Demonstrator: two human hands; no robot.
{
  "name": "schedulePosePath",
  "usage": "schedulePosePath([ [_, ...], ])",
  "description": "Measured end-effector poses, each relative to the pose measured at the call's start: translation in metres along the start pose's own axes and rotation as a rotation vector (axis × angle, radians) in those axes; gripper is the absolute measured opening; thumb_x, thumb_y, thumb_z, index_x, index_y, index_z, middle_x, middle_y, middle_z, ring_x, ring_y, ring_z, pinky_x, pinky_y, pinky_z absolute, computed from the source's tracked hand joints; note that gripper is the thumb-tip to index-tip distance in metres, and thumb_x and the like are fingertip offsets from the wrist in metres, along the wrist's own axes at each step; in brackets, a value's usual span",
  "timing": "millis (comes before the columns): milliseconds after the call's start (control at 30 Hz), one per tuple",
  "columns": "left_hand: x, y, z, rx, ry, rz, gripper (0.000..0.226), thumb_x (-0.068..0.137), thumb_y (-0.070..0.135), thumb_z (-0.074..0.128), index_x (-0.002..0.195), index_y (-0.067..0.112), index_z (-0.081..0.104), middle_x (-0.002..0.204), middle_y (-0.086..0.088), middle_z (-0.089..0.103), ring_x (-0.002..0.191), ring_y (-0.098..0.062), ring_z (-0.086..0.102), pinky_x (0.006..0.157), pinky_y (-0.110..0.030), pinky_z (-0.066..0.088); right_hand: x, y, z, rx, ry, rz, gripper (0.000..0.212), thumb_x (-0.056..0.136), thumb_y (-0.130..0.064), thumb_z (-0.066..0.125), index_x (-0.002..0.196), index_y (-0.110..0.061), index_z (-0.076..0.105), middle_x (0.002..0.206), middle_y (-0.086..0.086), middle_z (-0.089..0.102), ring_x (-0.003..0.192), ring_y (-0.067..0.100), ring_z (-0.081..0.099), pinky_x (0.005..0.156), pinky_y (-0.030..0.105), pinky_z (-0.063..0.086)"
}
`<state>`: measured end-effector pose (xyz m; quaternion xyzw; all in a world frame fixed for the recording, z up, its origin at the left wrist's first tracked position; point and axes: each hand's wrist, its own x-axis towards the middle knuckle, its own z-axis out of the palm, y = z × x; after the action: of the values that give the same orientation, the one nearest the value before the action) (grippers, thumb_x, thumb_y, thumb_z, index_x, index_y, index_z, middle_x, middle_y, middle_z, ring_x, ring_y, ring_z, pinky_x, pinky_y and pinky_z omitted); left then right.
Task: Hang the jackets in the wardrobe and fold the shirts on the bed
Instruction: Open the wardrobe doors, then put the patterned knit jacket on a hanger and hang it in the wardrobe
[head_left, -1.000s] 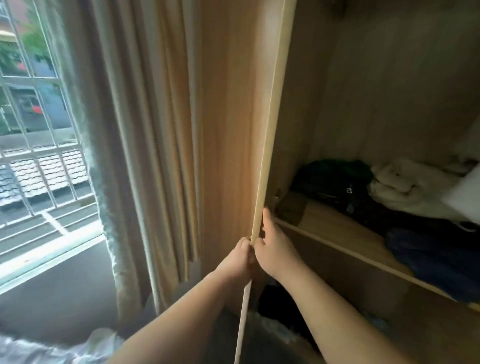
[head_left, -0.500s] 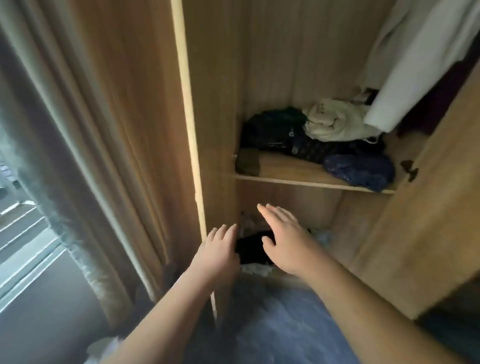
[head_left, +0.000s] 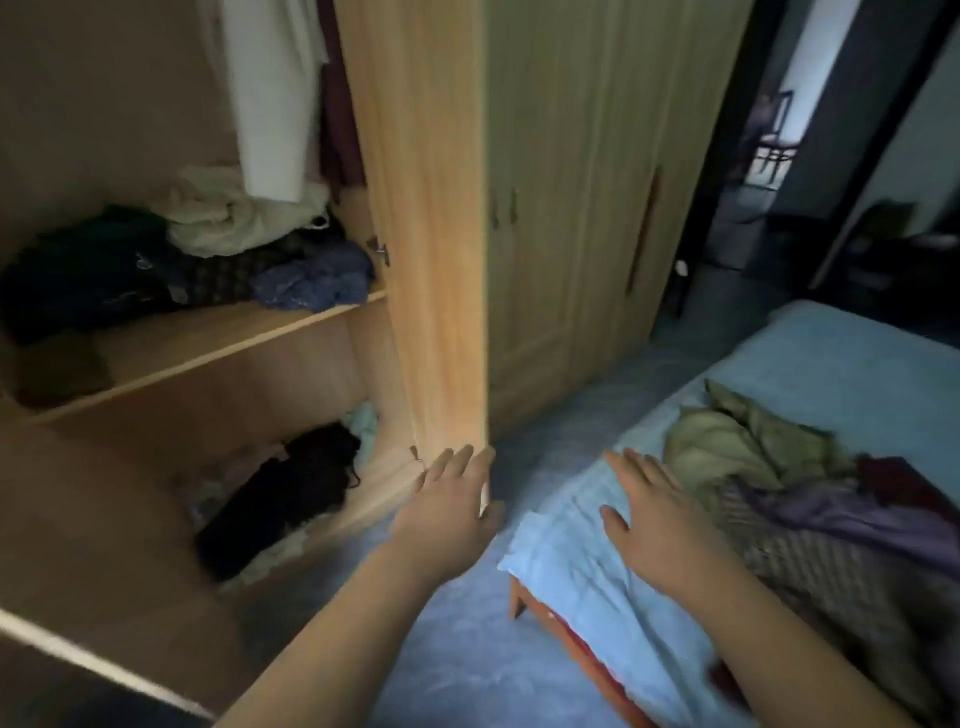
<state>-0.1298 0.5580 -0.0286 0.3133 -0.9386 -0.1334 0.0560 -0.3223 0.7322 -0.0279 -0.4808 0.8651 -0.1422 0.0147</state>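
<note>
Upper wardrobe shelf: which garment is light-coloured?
The cream garment, bunched on top beneath the hanging white garment; the rest are black, checked or blue.

A home bedroom: wooden wardrobe (head_left: 545, 234) holding clothes (head_left: 208, 249), a bed (head_left: 857, 364), perhaps a hallway (head_left: 748, 208) beyond.

Your head camera looks forward and down, close to the wardrobe (head_left: 431, 260); the bed (head_left: 857, 364) lies right of it.
</note>
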Motion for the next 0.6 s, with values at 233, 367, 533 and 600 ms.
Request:
schedulePosePath([
  [233,0.042,0.207,0.071,-0.073,-0.099,0.230,0.065,0.099,0.046,0.044,0.156,0.026,0.018,0.163,-0.003,0.021,0.150,-0.024,0.016,0.120,-0.043,0.021,-0.099,0.175,-0.058,0.040,0.122,0.218,0.068,0.082,-0.024,0.067,0.144,-0.007,0.046,0.136,0.017,0.055,0.125,0.037,0.051,0.108,0.043,0.040],
  [367,0.055,0.307,0.112,-0.086,-0.133,0.382,0.063,0.099,0.044,0.045,0.155,0.025,0.023,0.160,-0.005,0.028,0.147,-0.025,0.023,0.118,-0.042,0.025,-0.147,0.261,-0.075,0.052,0.127,0.355,0.069,0.081,-0.026,0.068,0.143,-0.004,0.047,0.140,0.021,0.051,0.131,0.035,0.046,0.112,0.045,0.035],
  [533,0.074,0.390,0.141,-0.154,-0.170,0.478,0.062,0.094,0.033,0.053,0.151,0.019,0.034,0.152,-0.007,0.041,0.141,-0.024,0.035,0.115,-0.035,0.030,-0.188,0.334,-0.089,0.097,0.145,0.478,0.064,0.084,-0.026,0.064,0.142,-0.009,0.046,0.141,0.015,0.050,0.131,0.032,0.044,0.113,0.041,0.032],
  [600,0.085,0.402,0.153,-0.153,-0.176,0.487,0.063,0.092,0.032,0.055,0.150,0.019,0.036,0.149,-0.007,0.045,0.137,-0.024,0.039,0.113,-0.034,0.031,-0.191,0.354,-0.088,0.101,0.136,0.497,0.062,0.084,-0.027,0.063,0.141,-0.012,0.047,0.140,0.012,0.051,0.130,0.031,0.044,0.112,0.040,0.033],
])
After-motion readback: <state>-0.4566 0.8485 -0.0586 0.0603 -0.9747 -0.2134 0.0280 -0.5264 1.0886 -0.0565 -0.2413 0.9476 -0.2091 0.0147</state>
